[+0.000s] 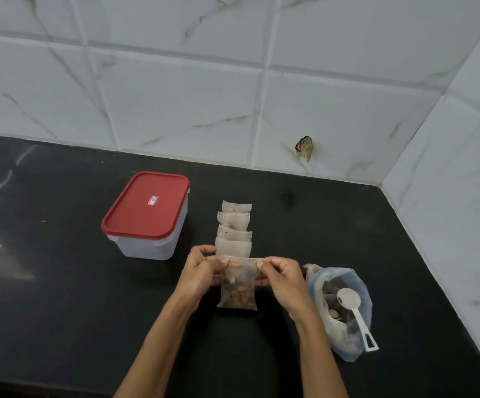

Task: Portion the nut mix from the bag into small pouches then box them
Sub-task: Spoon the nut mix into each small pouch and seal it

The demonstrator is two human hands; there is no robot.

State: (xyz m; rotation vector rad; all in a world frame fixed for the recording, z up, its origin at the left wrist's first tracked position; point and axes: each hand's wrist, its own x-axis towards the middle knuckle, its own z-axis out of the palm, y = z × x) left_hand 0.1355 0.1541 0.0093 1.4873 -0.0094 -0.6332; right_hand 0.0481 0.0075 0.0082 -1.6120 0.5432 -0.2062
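Both hands, left hand [201, 271] & right hand [282, 275], pinch the pouch [237, 288] top; press seal end to end w/ even pressure, then add to row [234, 229] at 12 o'clock

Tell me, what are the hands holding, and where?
Both hold one small pouch of nut mix by its top edge: left hand pinches the left corner, right hand the right corner.

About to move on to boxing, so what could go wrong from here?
1. The pouch, pinched at its top by the left hand and right hand, may spill nuts if that grip slips.
2. The box has its red lid on, so boxing waits.
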